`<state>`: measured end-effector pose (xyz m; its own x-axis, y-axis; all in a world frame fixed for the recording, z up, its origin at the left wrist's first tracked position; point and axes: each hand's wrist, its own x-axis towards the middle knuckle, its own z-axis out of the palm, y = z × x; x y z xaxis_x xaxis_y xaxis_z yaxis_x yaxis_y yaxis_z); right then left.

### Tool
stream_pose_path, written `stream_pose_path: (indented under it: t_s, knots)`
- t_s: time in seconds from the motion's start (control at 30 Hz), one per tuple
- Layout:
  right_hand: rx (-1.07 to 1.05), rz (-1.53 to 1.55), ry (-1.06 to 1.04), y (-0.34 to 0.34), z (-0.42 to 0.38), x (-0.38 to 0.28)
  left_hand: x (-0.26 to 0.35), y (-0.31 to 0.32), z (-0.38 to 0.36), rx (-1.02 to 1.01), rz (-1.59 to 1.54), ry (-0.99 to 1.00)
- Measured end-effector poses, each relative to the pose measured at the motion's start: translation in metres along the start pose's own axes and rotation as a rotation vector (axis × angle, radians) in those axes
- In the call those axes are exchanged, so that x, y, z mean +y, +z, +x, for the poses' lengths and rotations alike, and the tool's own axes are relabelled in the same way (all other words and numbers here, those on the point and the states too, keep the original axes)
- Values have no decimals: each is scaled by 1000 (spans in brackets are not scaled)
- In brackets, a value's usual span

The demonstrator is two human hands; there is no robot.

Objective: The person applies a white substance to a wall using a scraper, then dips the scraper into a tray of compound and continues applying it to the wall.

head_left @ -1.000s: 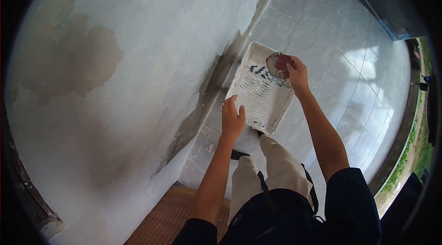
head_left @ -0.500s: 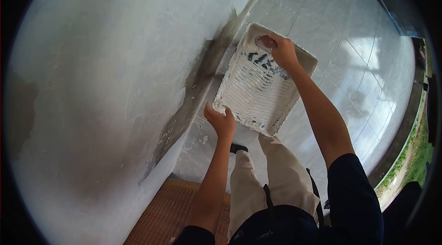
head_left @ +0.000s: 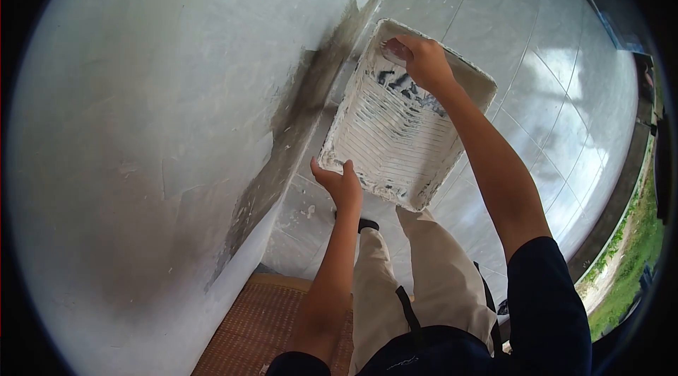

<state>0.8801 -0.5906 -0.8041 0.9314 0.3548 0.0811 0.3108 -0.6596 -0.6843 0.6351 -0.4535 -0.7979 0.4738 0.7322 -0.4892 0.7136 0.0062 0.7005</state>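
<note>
A paint tray (head_left: 395, 139) with a ribbed slope is caked in whitish paint, with dark patches near its deep end. My left hand (head_left: 342, 184) is closed on the tray's near left corner, thumb over the rim. Over the far end of the tray, my right hand (head_left: 425, 65) grips a small flat reddish piece (head_left: 397, 49) smeared with white. Its end is close to the far left corner of the tray. My fingers hide the rest of it, and its kind cannot be made out.
A grey-white wall (head_left: 162, 128) rises on the left, with a dark bare strip (head_left: 296, 107) along its base. Grey floor tiles (head_left: 515, 86) lie beyond the tray. A brown woven surface (head_left: 247, 326) is low at the left. Grass (head_left: 632, 256) shows at the right edge.
My right hand has moved slightly up and left with the reddish piece, toward the tray's far left corner. The tray's far end sits a little higher in view. My left hand keeps its grip.
</note>
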Motion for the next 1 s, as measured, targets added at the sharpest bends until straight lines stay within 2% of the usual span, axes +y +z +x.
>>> stream_pose_path:
  t_s: [0.17,0.33,0.37,0.43,0.57,0.63,1.0]
  knots:
    - [-87,32,82,-4,9,5,3,1,0,-5,3,-56]
    - [-167,-5,-25,-12,-1,-1,2,-1,2,-9,-28,-71]
    - [-165,-5,-25,-13,-1,-3,1,-1,2,-9,-28,-69]
    - [-30,78,-17,-13,-1,-5,-1,-1,2,-11,-12,-51]
    - [14,61,-13,-3,2,1,-2,-2,0,-16,-31,-34]
    - [26,11,-78,6,1,3,0,-2,-1,-19,-44,-38]
    - [-79,27,-116,0,-24,-8,-7,-3,0,-15,-32,37]
